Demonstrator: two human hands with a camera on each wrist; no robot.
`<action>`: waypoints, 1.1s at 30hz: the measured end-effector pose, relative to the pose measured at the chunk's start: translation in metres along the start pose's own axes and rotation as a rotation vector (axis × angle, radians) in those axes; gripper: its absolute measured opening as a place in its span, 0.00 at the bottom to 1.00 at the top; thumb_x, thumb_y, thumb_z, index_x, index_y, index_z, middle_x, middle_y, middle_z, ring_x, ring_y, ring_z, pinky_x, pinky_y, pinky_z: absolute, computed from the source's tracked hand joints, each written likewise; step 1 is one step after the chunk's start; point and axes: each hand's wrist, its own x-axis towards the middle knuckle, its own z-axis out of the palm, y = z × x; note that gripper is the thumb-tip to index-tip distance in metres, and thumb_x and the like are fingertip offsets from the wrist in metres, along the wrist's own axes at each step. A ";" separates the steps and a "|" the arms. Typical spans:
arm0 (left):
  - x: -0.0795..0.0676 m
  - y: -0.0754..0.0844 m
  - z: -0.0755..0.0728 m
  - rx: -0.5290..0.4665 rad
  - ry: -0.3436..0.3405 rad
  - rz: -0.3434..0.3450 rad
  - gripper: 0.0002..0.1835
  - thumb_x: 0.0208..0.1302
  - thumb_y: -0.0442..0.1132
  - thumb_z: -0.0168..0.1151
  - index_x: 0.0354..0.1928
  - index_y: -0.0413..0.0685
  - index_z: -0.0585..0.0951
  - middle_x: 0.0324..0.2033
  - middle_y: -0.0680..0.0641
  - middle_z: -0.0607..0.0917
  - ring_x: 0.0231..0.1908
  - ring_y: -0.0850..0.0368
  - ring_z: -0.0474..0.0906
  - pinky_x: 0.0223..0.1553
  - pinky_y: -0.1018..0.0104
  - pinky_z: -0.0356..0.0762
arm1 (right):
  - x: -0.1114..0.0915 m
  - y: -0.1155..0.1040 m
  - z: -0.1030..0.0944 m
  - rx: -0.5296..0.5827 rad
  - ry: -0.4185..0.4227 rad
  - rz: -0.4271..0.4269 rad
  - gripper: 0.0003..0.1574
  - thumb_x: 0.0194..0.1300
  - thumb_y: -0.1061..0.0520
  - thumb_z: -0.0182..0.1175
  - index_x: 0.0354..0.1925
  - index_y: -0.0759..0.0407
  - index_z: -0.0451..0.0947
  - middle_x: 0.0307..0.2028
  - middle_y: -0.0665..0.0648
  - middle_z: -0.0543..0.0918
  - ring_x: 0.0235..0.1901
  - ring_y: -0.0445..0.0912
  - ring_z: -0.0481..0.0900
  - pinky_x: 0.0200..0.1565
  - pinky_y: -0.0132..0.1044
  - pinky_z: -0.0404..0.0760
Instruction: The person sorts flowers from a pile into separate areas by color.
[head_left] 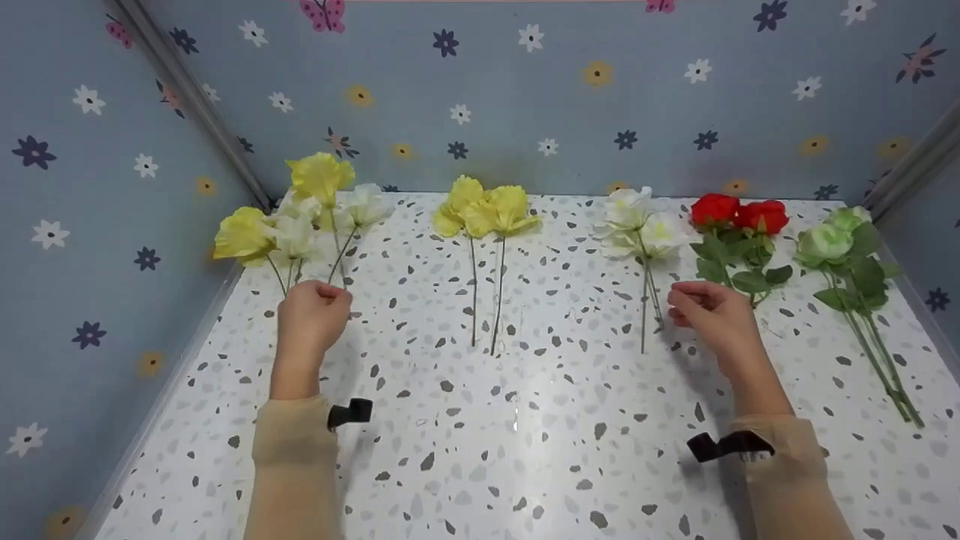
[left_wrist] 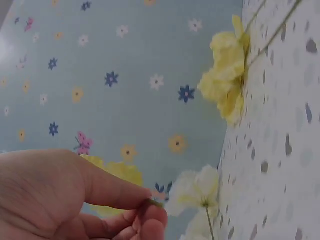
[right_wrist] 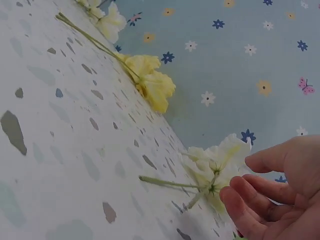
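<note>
At the left of the head view, my left hand (head_left: 311,319) pinches a thin green stem (left_wrist: 157,203) between thumb and fingers. Beyond it are yellow flowers (head_left: 321,178) and white flowers (head_left: 363,204); the hand hides their lower stems, and I cannot tell which bloom the pinched stem bears. My right hand (head_left: 716,315) hovers beside the stems of two white flowers (head_left: 628,208) lying on the table. Its thumb and bent fingers stand apart with nothing between them, and in the right wrist view its fingertips overlap the white petals (right_wrist: 230,150).
Two yellow flowers (head_left: 510,208) lie mid-table, stems toward me. To the right are red roses (head_left: 761,217) with leaves and pale green flowers (head_left: 829,241) on long stems. The speckled white table (head_left: 465,457) meets patterned blue panels (head_left: 510,97) at the back and sides.
</note>
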 end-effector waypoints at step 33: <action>-0.099 0.093 0.180 -0.478 -0.379 0.578 0.04 0.79 0.34 0.65 0.46 0.40 0.85 0.34 0.49 0.88 0.34 0.59 0.85 0.38 0.68 0.84 | -0.057 -0.045 0.115 0.229 -0.157 -0.348 0.11 0.74 0.64 0.71 0.51 0.69 0.87 0.42 0.61 0.90 0.41 0.48 0.87 0.41 0.34 0.87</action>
